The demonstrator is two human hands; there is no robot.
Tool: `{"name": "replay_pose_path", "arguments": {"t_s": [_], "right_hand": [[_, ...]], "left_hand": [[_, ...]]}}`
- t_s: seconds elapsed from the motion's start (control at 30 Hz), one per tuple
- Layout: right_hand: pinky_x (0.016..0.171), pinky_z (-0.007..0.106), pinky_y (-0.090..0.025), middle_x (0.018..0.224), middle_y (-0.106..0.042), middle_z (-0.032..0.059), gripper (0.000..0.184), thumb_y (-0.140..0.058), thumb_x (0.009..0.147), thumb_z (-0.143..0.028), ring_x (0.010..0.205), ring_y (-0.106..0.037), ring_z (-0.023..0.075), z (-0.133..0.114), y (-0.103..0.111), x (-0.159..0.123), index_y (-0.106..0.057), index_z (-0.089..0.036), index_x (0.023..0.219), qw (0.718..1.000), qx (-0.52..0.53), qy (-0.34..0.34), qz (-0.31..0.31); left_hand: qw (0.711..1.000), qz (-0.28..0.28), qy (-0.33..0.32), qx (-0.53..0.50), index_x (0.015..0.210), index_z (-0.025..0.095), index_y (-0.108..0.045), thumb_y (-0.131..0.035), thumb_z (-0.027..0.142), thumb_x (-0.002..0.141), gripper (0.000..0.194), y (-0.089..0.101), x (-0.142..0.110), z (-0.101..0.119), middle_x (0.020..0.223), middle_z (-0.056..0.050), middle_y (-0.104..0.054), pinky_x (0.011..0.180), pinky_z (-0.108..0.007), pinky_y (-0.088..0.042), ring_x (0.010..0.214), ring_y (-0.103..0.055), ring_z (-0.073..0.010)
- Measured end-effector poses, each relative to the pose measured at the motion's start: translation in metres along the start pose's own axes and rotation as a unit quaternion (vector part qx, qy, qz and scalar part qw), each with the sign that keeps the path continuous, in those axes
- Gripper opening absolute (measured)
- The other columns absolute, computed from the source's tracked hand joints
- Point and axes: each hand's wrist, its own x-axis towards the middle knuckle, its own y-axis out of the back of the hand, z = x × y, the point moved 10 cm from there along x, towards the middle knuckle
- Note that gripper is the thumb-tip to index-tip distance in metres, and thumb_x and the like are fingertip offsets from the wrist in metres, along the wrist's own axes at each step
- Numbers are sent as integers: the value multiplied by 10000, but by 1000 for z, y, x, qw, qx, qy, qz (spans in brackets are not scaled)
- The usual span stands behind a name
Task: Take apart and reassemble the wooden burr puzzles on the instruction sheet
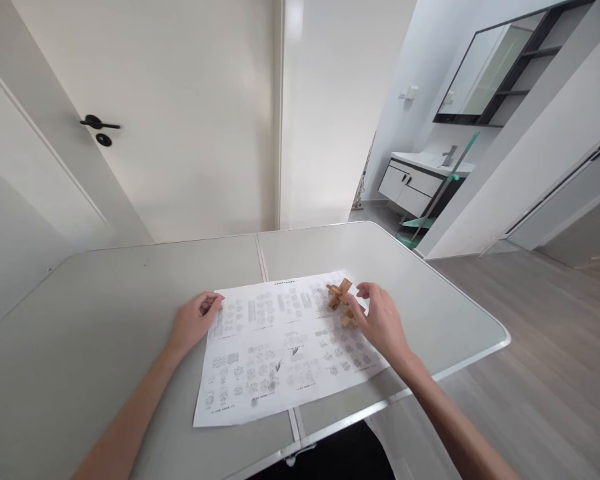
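A printed sheet of diagrams point(285, 347) lies flat on a grey folding table point(105, 300). A small wooden interlocking puzzle point(339, 294) sits on the sheet's far right corner. My right hand point(380, 320) rests beside it, fingers curled, fingertips touching the puzzle and a wooden piece point(350, 319) under the thumb. My left hand point(195, 320) lies at the sheet's left edge with fingers curled loosely inward, pressing on the paper's corner; nothing shows inside it.
The table's right edge point(480, 313) and near edge drop off to a wood floor. A white door with a black handle point(99, 124) stands behind the table. A bathroom vanity point(420, 180) and a green mop point(445, 187) are at the back right.
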Motion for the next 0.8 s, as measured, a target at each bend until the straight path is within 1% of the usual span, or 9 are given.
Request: {"name": "replay_pose_path", "arguments": {"t_s": [0.17, 0.27, 0.33, 0.43, 0.57, 0.6, 0.67, 0.73, 0.8], "right_hand": [[855, 416, -387, 783, -718, 47, 243, -510, 995, -464, 910, -640, 306, 12, -26, 16, -485, -231, 1059, 995, -73, -28, -58], [836, 395, -378, 763, -732, 26, 131, -493, 979, -353, 861, -662, 282, 12, -35, 22, -467, -237, 1035, 992, -72, -39, -93], [808, 381, -384, 788, -738, 31, 103, -479, 974, -334, 843, -670, 273, 7, -34, 25, -471, -240, 1015, 993, -56, -40, -96], [751, 355, -405, 836, -744, 44, 134, -483, 982, -373, 841, -675, 267, -8, -26, 25, -488, -243, 1015, 995, 7, -38, -91], [662, 322, -443, 845, -746, 35, 256, -516, 991, -505, 752, -666, 231, -34, -29, 12, -503, -255, 1044, 972, 184, -56, -136], [660, 317, -457, 827, -738, 29, 282, -526, 989, -530, 753, -674, 226, -42, -33, 6, -503, -254, 1041, 957, 239, -60, -154], [687, 317, -487, 783, -708, 13, 331, -554, 977, -573, 734, -678, 207, -59, -45, -6, -506, -248, 1014, 920, 334, -64, -195], [665, 311, -484, 727, -659, -11, 379, -566, 965, -614, 678, -652, 190, -71, -58, -19, -512, -241, 999, 890, 388, -74, -229], [647, 305, -467, 713, -637, -25, 403, -588, 951, -634, 645, -619, 174, -80, -74, -31, -511, -239, 984, 863, 418, -85, -270]], "left_hand": [[1000, 3, 1, -1, 956, 252, -708, -515, 596, 891, 400, 0, 0, 1, 878, -19, -801, 736, -281, -522, 813, -720, -218], [1000, 1, 9, -4, 960, 254, -706, -516, 590, 891, 391, -2, 1, -4, 882, -19, -798, 744, -285, -517, 827, -720, -221], [1000, -3, 9, -8, 965, 253, -701, -511, 583, 898, 387, -3, 1, -7, 883, -19, -793, 749, -287, -516, 831, -717, -219], [1000, 13, -11, 1, 955, 246, -690, -500, 550, 915, 360, 1, -2, 0, 877, -25, -772, 744, -289, -509, 814, -698, -212], [995, 56, -73, 49, 928, 243, -681, -498, 498, 938, 314, 3, -16, 37, 806, -22, -706, 717, -302, -475, 736, -629, -201], [996, 43, -80, 25, 939, 242, -680, -500, 497, 950, 312, -2, -21, 47, 814, -22, -705, 708, -297, -472, 735, -621, -196], [994, -26, -82, -73, 974, 239, -665, -486, 515, 984, 329, -21, -30, 66, 818, -20, -706, 648, -278, -461, 698, -601, -178], [975, -113, -88, -167, 1059, 232, -643, -428, 522, 1025, 363, -43, -42, 85, 815, -19, -692, 633, -277, -465, 637, -556, -157], [955, -176, -85, -222, 1145, 225, -611, -382, 531, 1046, 395, -60, -53, 98, 824, -20, -682, 633, -284, -473, 616, -540, -149]]}}
